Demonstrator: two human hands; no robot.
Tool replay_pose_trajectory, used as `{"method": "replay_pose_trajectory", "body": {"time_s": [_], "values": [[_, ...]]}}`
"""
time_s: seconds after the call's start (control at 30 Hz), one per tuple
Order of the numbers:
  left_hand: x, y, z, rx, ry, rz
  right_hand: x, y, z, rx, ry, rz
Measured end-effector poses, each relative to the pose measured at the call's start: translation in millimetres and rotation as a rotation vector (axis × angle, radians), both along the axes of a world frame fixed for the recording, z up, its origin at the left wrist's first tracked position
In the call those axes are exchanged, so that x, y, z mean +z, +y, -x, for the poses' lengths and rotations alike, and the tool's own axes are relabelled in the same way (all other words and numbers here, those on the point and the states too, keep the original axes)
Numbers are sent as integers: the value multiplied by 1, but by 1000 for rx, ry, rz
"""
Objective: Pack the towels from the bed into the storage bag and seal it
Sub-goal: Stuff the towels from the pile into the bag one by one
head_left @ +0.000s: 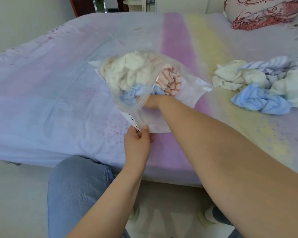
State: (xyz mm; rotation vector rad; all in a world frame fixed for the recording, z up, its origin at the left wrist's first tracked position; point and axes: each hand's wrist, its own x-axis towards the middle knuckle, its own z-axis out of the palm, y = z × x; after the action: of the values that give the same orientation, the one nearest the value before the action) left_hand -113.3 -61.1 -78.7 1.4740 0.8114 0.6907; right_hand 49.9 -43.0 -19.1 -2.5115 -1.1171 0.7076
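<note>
On the pastel purple-and-yellow striped bed sheet (179,40) lies a clear plastic zip storage bag (163,66), holding cream, pink-striped and blue towels (136,71). The left hand (138,143) pinches the bag's near edge. The right hand (151,102) reaches into its mouth; its fingers are hidden, so their grip cannot be told. A loose pile of cream and blue towels (265,85) lies to the right.

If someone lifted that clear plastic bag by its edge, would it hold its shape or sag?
Probably sag: the storage bag is thin film, already crumpled where the left hand pinches it. The towels inside look soft and light, so they would likely slump downward. The film may be slippery.
</note>
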Motion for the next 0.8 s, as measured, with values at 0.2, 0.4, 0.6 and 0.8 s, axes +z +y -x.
{"method": "replay_pose_trajectory", "body": {"time_s": [0.2, 0.4, 0.6, 0.8], "values": [[12, -3, -2, -31, -132, 150, -5, -25, 6, 119, 18, -18], [8, -19, -16, -17, -130, 278, -11, -122, 28, -164, -79, -580], [6, -41, -27, -9, -100, 288, -53, -204, -24, -766, -478, -683], [1, -56, -38, -13, -85, 298, -69, -253, -104, -844, -308, -194]]}}
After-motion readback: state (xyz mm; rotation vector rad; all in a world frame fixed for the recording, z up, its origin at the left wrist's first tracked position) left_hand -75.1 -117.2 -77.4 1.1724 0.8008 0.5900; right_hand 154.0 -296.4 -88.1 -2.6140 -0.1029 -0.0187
